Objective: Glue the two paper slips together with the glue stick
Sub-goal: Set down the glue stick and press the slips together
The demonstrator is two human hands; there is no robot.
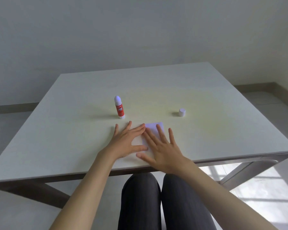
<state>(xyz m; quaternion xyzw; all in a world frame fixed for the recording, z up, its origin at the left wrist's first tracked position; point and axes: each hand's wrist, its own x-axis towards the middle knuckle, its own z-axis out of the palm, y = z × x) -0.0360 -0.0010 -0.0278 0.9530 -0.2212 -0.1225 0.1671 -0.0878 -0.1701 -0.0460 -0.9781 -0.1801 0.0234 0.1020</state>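
Observation:
The pale paper slips [152, 126] lie flat near the table's front edge, mostly covered by my hands, so I cannot tell how they overlap. My left hand [126, 141] rests flat on their left part with fingers spread. My right hand [163, 146] lies flat on the right part, fingers spread, its index finger touching my left fingertips. A red and white glue stick [119, 107] stands upright and uncapped just beyond my left hand. Its white cap [182, 112] sits apart on the table, beyond my right hand.
The white table [206, 97] reaches to a grey wall behind. Its front edge runs just below my wrists, above my knees in dark trousers [165, 201]. Table legs [239, 173] and a sunlit floor show at the lower right.

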